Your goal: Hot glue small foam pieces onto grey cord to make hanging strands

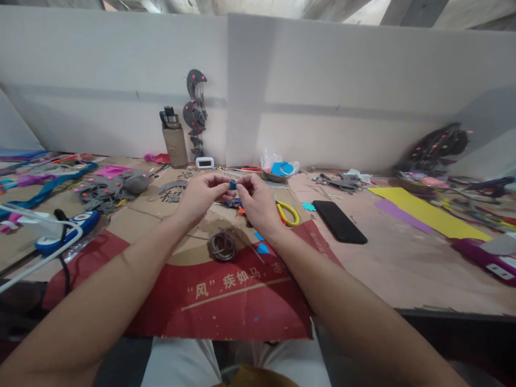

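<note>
My left hand [203, 194] and my right hand [256, 201] meet above the middle of the table, fingers pinched together on a small blue piece [233, 184] held between them. Below the hands a coil of dark wire [222, 246] lies on a red and brown cardboard sheet [226, 301]. Yellow-handled scissors [288, 213] lie just right of my right hand. Small blue scraps [263, 248] lie near my right wrist.
A black phone [339, 221] lies to the right, with yellow foam sheet [427, 212] beyond. A water bottle [174, 138] and a grey hanging ornament [195, 110] stand at the back wall. Grey felt pieces [108, 191] and a blue glue gun [66, 231] lie left.
</note>
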Demonstrator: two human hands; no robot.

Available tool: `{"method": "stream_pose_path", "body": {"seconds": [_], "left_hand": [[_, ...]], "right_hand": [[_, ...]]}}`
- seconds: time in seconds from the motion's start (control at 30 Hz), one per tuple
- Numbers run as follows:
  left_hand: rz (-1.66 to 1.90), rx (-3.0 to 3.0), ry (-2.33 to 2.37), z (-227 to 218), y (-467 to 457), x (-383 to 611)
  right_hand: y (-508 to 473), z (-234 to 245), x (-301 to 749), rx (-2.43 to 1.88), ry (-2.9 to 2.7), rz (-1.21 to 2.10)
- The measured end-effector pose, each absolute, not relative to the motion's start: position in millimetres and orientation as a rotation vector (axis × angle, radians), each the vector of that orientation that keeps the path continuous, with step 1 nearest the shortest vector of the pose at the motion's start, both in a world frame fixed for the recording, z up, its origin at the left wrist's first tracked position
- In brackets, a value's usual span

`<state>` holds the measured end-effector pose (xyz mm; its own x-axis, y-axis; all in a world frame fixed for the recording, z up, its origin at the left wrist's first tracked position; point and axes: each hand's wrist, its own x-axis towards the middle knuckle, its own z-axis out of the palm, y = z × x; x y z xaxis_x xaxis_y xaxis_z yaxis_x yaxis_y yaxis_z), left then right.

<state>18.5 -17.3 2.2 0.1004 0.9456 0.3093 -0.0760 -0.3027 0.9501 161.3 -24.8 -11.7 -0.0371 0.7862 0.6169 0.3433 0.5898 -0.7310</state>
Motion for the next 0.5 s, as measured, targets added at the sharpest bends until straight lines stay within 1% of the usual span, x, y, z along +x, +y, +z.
{"method": "stream_pose_path", "body": {"seconds": [0.23,0.5], "left_hand": [[1.336,1.463,0.888,1.7,-17.3,14.6],[1.392,1.494,0.936,3.7,-17.6,14.8]], "right_hand": [[-24.9,-12.8,162.4,-0.972,-1.668,0.383],[-27.4,-13.5,160.3,-0.989,-1.674,0.336]]}}
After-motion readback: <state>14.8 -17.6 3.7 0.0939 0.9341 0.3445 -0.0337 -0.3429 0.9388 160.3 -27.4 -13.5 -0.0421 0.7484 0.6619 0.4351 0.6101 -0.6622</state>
